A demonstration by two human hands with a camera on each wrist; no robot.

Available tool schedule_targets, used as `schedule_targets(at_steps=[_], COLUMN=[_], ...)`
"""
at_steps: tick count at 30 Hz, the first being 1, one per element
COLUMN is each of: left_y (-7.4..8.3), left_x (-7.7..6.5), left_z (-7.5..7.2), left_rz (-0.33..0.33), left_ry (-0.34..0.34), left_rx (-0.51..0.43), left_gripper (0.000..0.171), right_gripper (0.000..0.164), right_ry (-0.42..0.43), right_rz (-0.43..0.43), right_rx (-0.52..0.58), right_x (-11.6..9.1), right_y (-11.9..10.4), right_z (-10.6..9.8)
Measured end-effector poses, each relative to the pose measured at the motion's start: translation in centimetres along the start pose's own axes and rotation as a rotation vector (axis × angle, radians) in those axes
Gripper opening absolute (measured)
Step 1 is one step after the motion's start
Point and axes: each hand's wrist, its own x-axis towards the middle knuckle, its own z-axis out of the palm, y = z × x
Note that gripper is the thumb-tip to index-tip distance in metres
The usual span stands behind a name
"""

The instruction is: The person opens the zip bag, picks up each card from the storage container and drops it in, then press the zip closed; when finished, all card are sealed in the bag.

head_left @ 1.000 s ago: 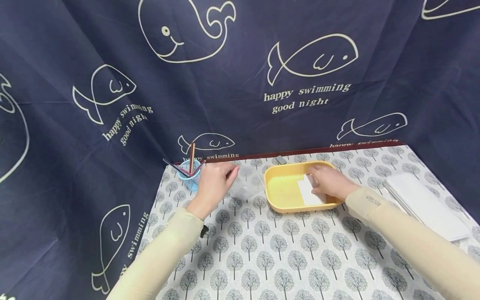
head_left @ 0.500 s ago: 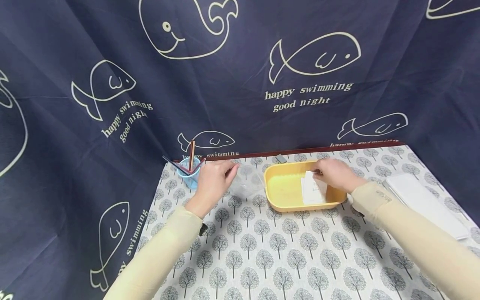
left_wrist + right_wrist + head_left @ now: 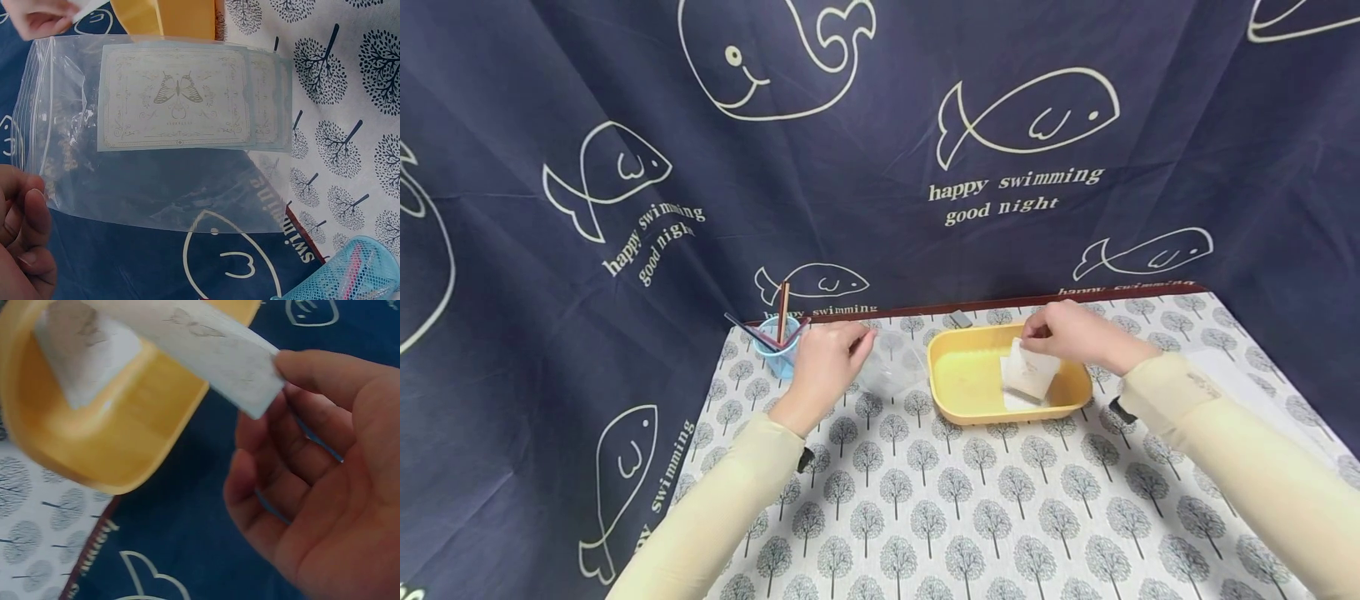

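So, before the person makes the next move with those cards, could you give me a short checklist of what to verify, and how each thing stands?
1. Left hand pinches the clear zip bag: ok, at its edge.
2. Butterfly-printed cards sit inside the bag: ok.
3. Right hand holds the loose printed card: ok, by one end.
4. Held card is at the bag: not ok, it is over the yellow tray.
5. Tray is emptied: not ok, at least one more card lies there.
6. Bag's mouth is open: cannot tell.
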Motion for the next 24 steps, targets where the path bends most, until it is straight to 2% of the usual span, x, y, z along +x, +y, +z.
schedule_targets(at_steps=[8, 13, 18, 21, 24], left_y=[0.1, 0.2, 0.2, 0.2, 0.2], left_x=[0.0, 0.0, 0.0, 0.0, 0.1], left_z=[-0.2, -0.1, 0.0, 0.0, 0.1], left_rz=[0.002, 0.005, 0.005, -0.003, -0.007], left_ry=[0.002, 0.003, -0.010, -0.015, -0.015], left_rx=[-0.004, 0.000, 0.009, 0.010, 0.011], left_gripper=[0.013, 0.014, 0.012, 0.012, 0.012], right_gripper=[0.005, 0.005, 0.005, 0.010, 0.013], right_ry=[0.205, 0.387, 0.555, 0.614, 0.633], right_rz=[-0.068, -0.126, -0.252, -0.349, -0.410], right_rx=[-0.054, -0.024, 0.058, 0.096, 0.133], right_x=[-0.2, -0.3, -0.3, -0.1, 0.2], right_y=[-3.4, -5.7, -8.1, -9.5, -10.6], right_z=[-2.5, -3.1, -2.8, -2.7, -2.6])
